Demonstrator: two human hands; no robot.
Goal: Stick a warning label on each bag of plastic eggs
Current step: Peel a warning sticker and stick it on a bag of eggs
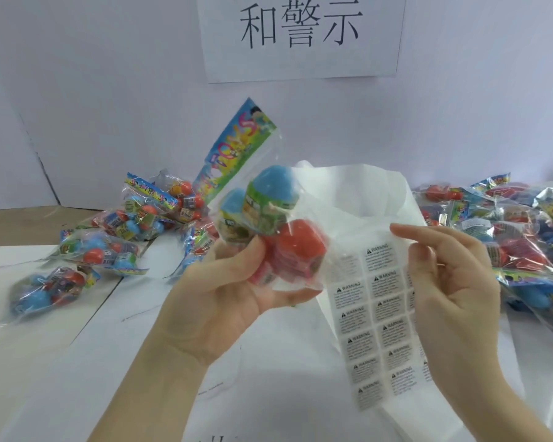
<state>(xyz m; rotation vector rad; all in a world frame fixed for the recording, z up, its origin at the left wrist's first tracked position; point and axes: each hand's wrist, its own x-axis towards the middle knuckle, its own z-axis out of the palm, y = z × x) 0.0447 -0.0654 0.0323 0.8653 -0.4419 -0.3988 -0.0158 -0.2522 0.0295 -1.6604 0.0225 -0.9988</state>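
Observation:
My left hand [217, 291] grips a clear bag of plastic eggs [268, 224] from below, with blue eggs on top, red ones beneath and a colourful header card pointing up and left. My right hand [454, 282] holds a sheet of warning labels [377, 317] at its right edge, thumb and fingers curled round it. The sheet hangs just right of the bag, its grey labels facing me. Part of the sheet lies behind the bag.
A heap of egg bags [134, 224] lies at the left on the white table [77, 362]. Another heap of egg bags [517, 231] lies at the right. A paper sign with large characters [300, 27] hangs on the back wall.

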